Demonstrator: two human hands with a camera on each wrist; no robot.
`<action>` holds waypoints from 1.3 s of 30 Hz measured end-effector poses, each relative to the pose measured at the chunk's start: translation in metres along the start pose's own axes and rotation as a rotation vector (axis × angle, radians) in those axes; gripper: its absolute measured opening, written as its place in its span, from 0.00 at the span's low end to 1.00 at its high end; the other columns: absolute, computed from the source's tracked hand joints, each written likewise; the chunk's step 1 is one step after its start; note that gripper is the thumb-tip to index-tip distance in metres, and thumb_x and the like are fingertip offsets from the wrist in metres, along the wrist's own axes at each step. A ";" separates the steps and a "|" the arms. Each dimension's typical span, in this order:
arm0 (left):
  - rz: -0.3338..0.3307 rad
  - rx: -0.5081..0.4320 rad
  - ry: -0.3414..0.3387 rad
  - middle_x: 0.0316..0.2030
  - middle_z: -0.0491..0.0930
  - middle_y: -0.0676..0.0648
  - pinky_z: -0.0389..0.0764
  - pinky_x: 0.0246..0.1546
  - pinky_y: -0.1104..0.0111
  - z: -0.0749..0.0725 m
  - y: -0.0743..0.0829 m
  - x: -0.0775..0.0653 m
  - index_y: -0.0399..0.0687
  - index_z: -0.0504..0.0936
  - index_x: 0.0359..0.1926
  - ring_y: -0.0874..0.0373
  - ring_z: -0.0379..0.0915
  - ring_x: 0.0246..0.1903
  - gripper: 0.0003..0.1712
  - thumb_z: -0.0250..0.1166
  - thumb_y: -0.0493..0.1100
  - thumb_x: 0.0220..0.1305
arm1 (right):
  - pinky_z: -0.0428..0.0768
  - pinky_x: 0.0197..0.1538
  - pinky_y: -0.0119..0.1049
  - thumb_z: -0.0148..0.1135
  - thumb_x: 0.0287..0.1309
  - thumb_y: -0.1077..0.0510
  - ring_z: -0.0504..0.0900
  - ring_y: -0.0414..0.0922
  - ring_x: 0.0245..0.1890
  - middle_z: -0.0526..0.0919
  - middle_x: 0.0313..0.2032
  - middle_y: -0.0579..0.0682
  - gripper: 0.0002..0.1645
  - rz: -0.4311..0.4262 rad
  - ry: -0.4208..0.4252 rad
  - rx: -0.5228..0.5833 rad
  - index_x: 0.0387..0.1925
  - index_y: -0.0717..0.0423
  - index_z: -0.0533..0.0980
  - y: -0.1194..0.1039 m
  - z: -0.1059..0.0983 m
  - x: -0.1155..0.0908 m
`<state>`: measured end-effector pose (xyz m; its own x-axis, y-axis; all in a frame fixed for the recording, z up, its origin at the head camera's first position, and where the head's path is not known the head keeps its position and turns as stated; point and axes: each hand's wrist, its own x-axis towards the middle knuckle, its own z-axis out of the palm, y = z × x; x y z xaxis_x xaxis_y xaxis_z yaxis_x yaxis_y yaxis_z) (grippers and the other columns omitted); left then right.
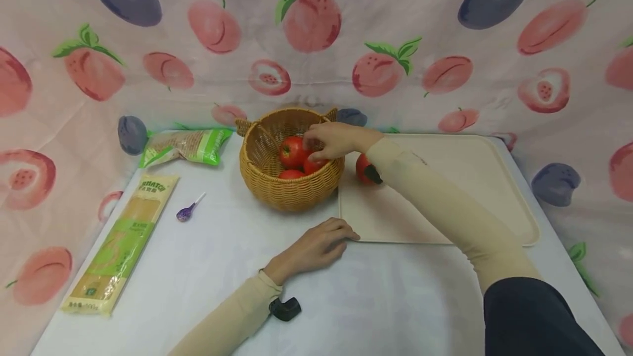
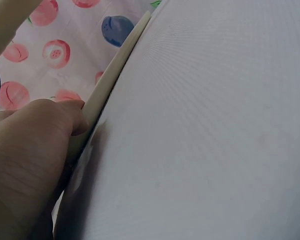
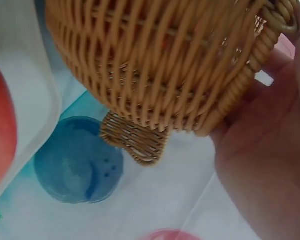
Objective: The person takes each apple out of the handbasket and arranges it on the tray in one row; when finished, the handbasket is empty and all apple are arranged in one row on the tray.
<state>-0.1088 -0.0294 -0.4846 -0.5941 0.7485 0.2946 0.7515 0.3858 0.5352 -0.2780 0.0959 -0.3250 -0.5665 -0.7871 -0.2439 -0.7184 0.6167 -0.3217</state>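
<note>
Reaching with the right hand (image 1: 341, 139) over the right side of the basket (image 1: 287, 195), with fingers and thumb bent down among the red fruit (image 1: 293, 151) inside. Three to be counted in there: one near the middle, one lower and close to the front rim, one right under the thumb. Cannot tell a firm grip on that last from a mere touch, with so much hidden; in the right wrist view, only wickerwork and the near part of the hand, with fingertips lost behind the rim. Out on the tray (image 1: 460, 202), near its left edge and just beside the basket, a fourth fruit (image 1: 364, 169), partly covered by a black strap (image 1: 373, 173) at the right wrist. At the tray's near left corner, the left hand (image 1: 316, 249), with a slack grip, fingers loosely bent and touching the edge. To the left on the white bench (image 1: 207, 268), a purple lollipop (image 1: 185, 213) with stick pointing away to the right; beyond that, a long packet (image 1: 121, 240) slanting along the left side; farther back, left of the basket, a green-ended bag (image 1: 185, 147). Behind everything, a pale cloth (image 1: 316, 76) printed with peaches and plums. On both forearms, beige sleeves (image 1: 435, 202).
</note>
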 end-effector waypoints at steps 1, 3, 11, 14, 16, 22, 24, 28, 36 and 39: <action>0.002 0.003 0.003 0.49 0.73 0.58 0.72 0.56 0.72 0.000 0.000 0.000 0.57 0.77 0.54 0.66 0.67 0.54 0.17 0.54 0.40 0.67 | 0.73 0.57 0.43 0.60 0.60 0.46 0.74 0.47 0.53 0.76 0.49 0.49 0.21 0.017 -0.014 -0.019 0.50 0.51 0.75 -0.002 -0.001 0.001; 0.008 0.008 0.011 0.49 0.73 0.57 0.72 0.55 0.71 -0.001 0.000 0.001 0.57 0.78 0.54 0.66 0.68 0.53 0.17 0.55 0.39 0.66 | 0.72 0.59 0.44 0.60 0.59 0.45 0.73 0.49 0.57 0.77 0.51 0.49 0.23 0.051 -0.042 -0.069 0.53 0.51 0.74 -0.006 -0.003 0.005; 0.000 -0.016 0.001 0.49 0.73 0.59 0.72 0.55 0.72 0.001 0.000 0.001 0.58 0.78 0.54 0.68 0.67 0.53 0.17 0.54 0.40 0.67 | 0.70 0.62 0.48 0.61 0.56 0.39 0.72 0.51 0.60 0.72 0.60 0.52 0.36 0.218 -0.179 -0.192 0.62 0.49 0.66 -0.019 -0.002 0.014; 0.004 -0.013 0.006 0.49 0.73 0.59 0.72 0.55 0.72 0.002 -0.001 0.000 0.58 0.78 0.54 0.68 0.67 0.53 0.17 0.54 0.40 0.67 | 0.71 0.61 0.47 0.61 0.55 0.38 0.74 0.50 0.58 0.75 0.57 0.51 0.35 0.249 -0.202 -0.200 0.60 0.48 0.67 -0.021 -0.001 0.016; 0.008 -0.012 0.010 0.49 0.73 0.59 0.72 0.55 0.72 0.002 -0.001 0.000 0.58 0.78 0.54 0.68 0.67 0.53 0.17 0.54 0.39 0.67 | 0.70 0.62 0.47 0.61 0.54 0.37 0.73 0.51 0.59 0.75 0.58 0.51 0.38 0.265 -0.221 -0.211 0.62 0.48 0.65 -0.021 -0.001 0.018; 0.005 -0.008 0.003 0.49 0.73 0.59 0.72 0.55 0.73 0.001 0.000 0.000 0.58 0.78 0.54 0.68 0.67 0.53 0.17 0.54 0.40 0.66 | 0.68 0.64 0.49 0.61 0.55 0.37 0.70 0.52 0.63 0.70 0.63 0.52 0.45 0.325 -0.290 -0.224 0.70 0.44 0.55 -0.024 -0.002 0.020; -0.001 -0.004 -0.007 0.49 0.73 0.59 0.72 0.55 0.73 0.001 0.001 0.000 0.58 0.77 0.54 0.68 0.67 0.53 0.17 0.54 0.40 0.67 | 0.69 0.63 0.50 0.62 0.55 0.40 0.70 0.51 0.63 0.69 0.64 0.51 0.45 0.354 -0.306 -0.210 0.70 0.42 0.54 -0.025 -0.003 0.021; 0.000 0.001 -0.019 0.50 0.73 0.59 0.72 0.55 0.73 0.002 0.001 0.001 0.58 0.77 0.54 0.68 0.67 0.53 0.17 0.54 0.41 0.67 | 0.68 0.63 0.51 0.63 0.56 0.46 0.69 0.50 0.63 0.65 0.67 0.50 0.45 0.382 -0.323 -0.191 0.70 0.41 0.52 -0.027 -0.003 0.020; 0.007 0.010 -0.001 0.49 0.74 0.59 0.72 0.55 0.73 0.000 0.001 0.000 0.58 0.78 0.54 0.68 0.67 0.53 0.17 0.55 0.40 0.67 | 0.70 0.62 0.50 0.64 0.54 0.43 0.70 0.52 0.62 0.66 0.67 0.51 0.47 0.322 -0.307 -0.235 0.70 0.42 0.52 -0.027 -0.002 0.023; 0.010 0.007 0.001 0.49 0.74 0.59 0.72 0.55 0.73 0.000 0.001 0.000 0.57 0.78 0.54 0.68 0.67 0.53 0.16 0.55 0.40 0.67 | 0.69 0.63 0.50 0.64 0.53 0.42 0.70 0.51 0.63 0.65 0.67 0.50 0.51 0.314 -0.307 -0.227 0.72 0.41 0.48 -0.026 -0.002 0.023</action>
<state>-0.1084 -0.0289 -0.4846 -0.5863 0.7523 0.3005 0.7596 0.3816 0.5268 -0.2733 0.0622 -0.3207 -0.6490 -0.5077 -0.5666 -0.6212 0.7836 0.0093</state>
